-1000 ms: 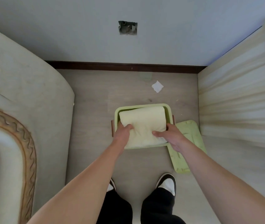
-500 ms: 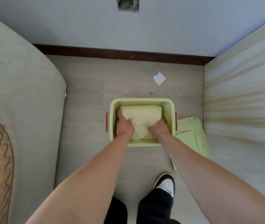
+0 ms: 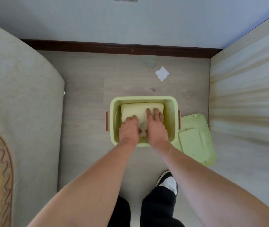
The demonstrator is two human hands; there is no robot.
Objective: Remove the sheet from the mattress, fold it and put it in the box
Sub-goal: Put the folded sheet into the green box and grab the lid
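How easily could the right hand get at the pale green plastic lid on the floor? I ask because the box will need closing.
Probably yes. The right hand lies flat on the folded sheet; the pale green plastic lid lies uncovered beside the box.

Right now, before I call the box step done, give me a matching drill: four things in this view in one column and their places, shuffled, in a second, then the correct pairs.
Things:
1. folded sheet
2. green lid
3. white scrap
4. right hand

Places:
A. on the floor near the baseboard, beyond the box
B. flat on top of the sheet, fingers spread
C. inside the green box
D. on the floor beside the box, on the person's right

Pairs: 1-C, 2-D, 3-A, 4-B
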